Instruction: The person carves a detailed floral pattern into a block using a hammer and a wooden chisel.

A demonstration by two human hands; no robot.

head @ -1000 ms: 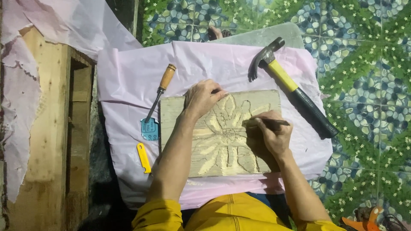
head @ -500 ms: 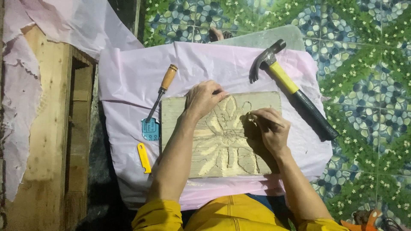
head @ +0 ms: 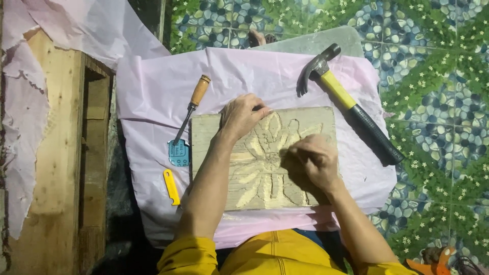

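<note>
A pale wooden panel (head: 265,188) carved with a flower relief lies on a pink plastic sheet (head: 153,97) in front of me. My left hand (head: 242,116) presses on the panel's upper part, with its fingertips curled at the top edge. My right hand (head: 313,163) is closed in a fist over the right half of the flower. It grips a thin dark carving tool that is almost wholly hidden under the fingers. My yellow sleeves and lap fill the bottom edge.
A claw hammer (head: 351,109) with a yellow and black handle lies right of the panel. A wooden-handled chisel (head: 191,107), a small blue card (head: 179,153) and a short yellow tool (head: 171,186) lie to its left. A wooden crate (head: 56,153) stands far left. Patterned floor tiles (head: 438,76) surround the sheet.
My right hand has slid left from the panel's right edge toward the flower's middle, turning the thin tool under the fingers. The left hand has stayed put.
</note>
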